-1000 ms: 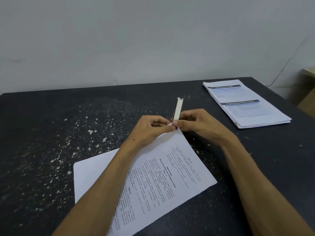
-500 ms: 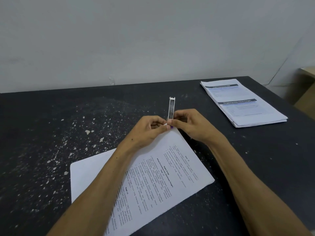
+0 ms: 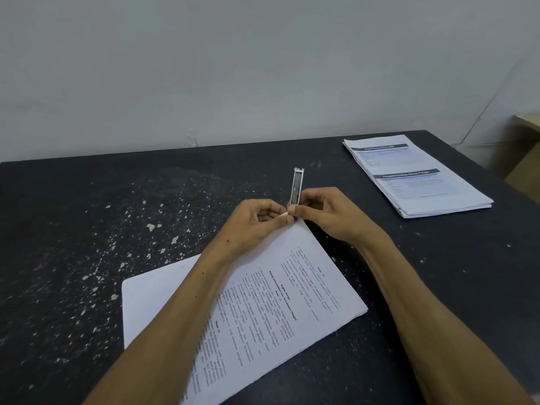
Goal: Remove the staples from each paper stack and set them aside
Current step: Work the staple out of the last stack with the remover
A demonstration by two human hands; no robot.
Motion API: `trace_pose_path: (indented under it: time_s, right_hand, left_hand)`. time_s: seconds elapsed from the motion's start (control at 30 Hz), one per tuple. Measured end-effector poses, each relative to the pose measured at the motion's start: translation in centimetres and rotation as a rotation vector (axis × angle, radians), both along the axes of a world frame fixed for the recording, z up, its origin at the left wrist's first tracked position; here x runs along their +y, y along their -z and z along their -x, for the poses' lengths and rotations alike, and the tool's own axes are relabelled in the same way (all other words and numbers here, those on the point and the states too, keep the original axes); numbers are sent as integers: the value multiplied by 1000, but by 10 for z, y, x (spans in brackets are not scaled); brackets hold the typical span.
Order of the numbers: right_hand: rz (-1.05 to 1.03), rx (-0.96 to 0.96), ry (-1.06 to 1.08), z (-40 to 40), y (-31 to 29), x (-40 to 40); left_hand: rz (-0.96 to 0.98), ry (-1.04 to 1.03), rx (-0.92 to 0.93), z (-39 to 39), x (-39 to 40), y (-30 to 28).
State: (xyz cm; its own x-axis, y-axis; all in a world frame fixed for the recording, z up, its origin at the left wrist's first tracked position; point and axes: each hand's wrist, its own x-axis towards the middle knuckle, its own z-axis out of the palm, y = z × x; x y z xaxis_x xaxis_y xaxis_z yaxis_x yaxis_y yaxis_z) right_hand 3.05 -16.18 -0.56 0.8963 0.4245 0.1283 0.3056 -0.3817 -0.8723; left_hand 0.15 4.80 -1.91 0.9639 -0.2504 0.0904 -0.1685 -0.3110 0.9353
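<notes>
Where the paint-flecked black table (image 3: 87,229) meets a grey wall (image 3: 233,68), left hand (image 3: 257,223) pinches the "Pasal 11" stack (image 3: 292,287); right hand (image 3: 327,211) grips a metal tool (image 3: 297,185)

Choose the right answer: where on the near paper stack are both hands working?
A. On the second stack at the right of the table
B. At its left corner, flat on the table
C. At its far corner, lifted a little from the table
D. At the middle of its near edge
C: the left hand pinches the far corner of the near paper stack, and the right hand holds a slim metal tool against it.
</notes>
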Motion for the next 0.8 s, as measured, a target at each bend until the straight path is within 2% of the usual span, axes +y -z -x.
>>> trace_pose_path:
  time_s: [0.17,0.33,0.47,0.6,0.8]
  right_hand:
    - [-109,145,57,3,-3,-6]
    - [-253,206,107,2,-1,-2]
    - [-406,203,215,-1,-3,-6]
    - [-375,150,322,-2,-4,-7]
    - [-607,333,293,-3,-5,-3]
  left_hand:
    - [17,7,92,2,1,-8]
    - [74,-13,126,3,-1,-8]
    - [46,-43,84,4,-1,-8]
    - [10,-52,59,4,0,-6]
    - [16,-18,21,7,-2,-11]
